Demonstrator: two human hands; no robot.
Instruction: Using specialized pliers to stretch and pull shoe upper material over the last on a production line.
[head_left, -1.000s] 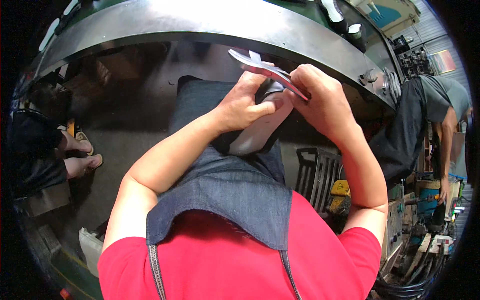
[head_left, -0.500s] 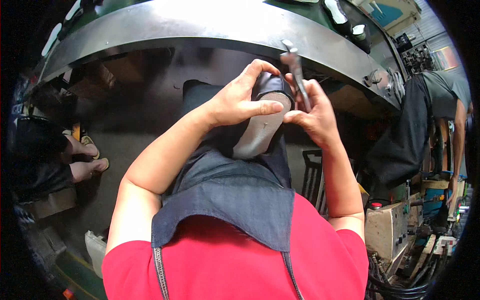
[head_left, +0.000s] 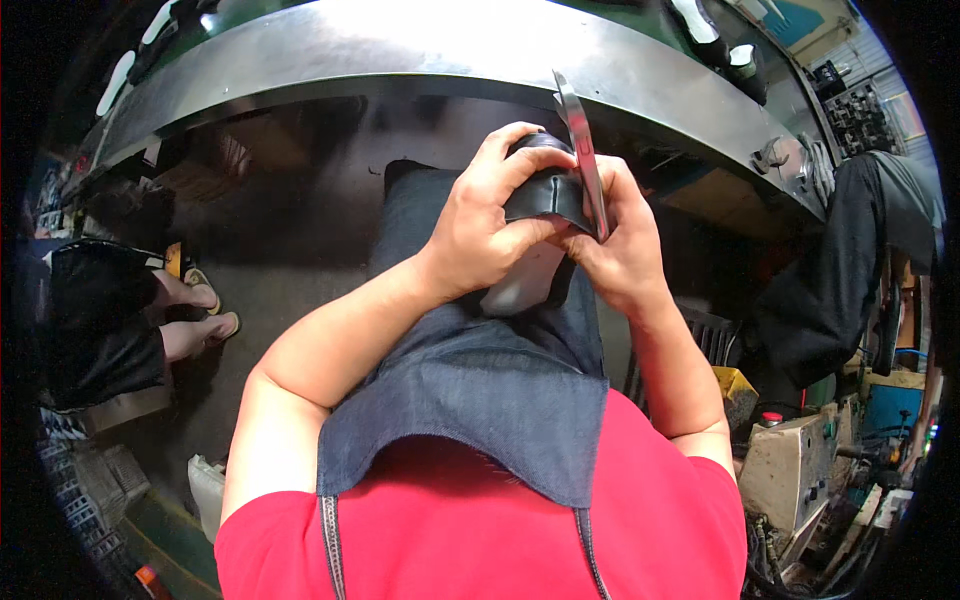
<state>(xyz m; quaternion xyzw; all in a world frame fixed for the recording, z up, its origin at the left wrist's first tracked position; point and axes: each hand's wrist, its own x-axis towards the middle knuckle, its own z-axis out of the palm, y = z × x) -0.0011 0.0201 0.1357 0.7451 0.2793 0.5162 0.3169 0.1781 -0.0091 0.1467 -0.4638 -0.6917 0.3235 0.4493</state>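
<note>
A black leather shoe upper (head_left: 546, 196) sits over a form with a pale grey sole (head_left: 524, 282), bottom up above my lap. My left hand (head_left: 478, 222) wraps round its far end from the left, fingers over the top and thumb on the near edge of the leather. My right hand (head_left: 630, 245) is closed on metal pincers (head_left: 582, 140), which stand up past the fingers with their tip towards the bench. The right thumb and fingertips meet the leather's right side beside the left thumb. Where the inner fingers press is hidden.
A metal bench edge (head_left: 420, 50) curves across the far side. Shoes with white soles (head_left: 697, 20) stand on it at right, others at far left. A person's dark trousers (head_left: 825, 270) show at right, near a beige machine box (head_left: 790, 465). Another person's sandalled feet (head_left: 215, 305) are at left.
The black leather has come up over the end of the sole, covering more of it. My left fingers have curled over it, and the pincers now stand more upright, closer to the shoe.
</note>
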